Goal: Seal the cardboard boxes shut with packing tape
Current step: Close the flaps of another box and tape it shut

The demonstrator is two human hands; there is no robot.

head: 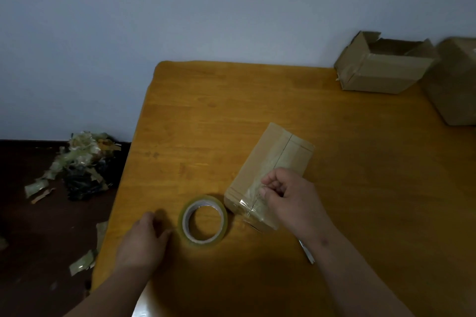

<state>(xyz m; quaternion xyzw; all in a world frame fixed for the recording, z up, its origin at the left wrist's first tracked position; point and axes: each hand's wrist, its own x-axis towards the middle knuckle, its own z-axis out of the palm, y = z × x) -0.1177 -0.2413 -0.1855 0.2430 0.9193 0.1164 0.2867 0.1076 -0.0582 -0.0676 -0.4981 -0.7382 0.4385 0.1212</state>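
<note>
The wooden worktop (231, 116) carries everything the task needs. At its far right corner stands an open cardboard box (381, 69), its flaps up and its top unsealed; strips of old tape show on its side. Just beside it, cut by the right edge of the view, is a second box (456, 90), and whether that one is taped cannot be told from here. Both look like work still to come, the open one certainly.

Nearer the person lies a small closed box (270, 175), flaps down and meeting in a centre seam. A clear strip of tape (253, 203) runs along that seam and wraps over the near end. The right hand (286, 195) rests on this box with fingers curled, seemingly pinching or pressing the tape at the near end, so this box seems nearly sealed, with the strip being smoothed down. Whether the far end of the seam is fully covered is hard to tell.

The tape roll (203, 221) lies flat just left of the box. The left hand (144, 237) lies loose and relaxed on the worktop just beside the roll, holding nothing.

On the floor to the left sits a heap of discarded tape scraps (82, 165).

A small metal tool (307, 253), perhaps scissors, peeks from under the right forearm.
</note>
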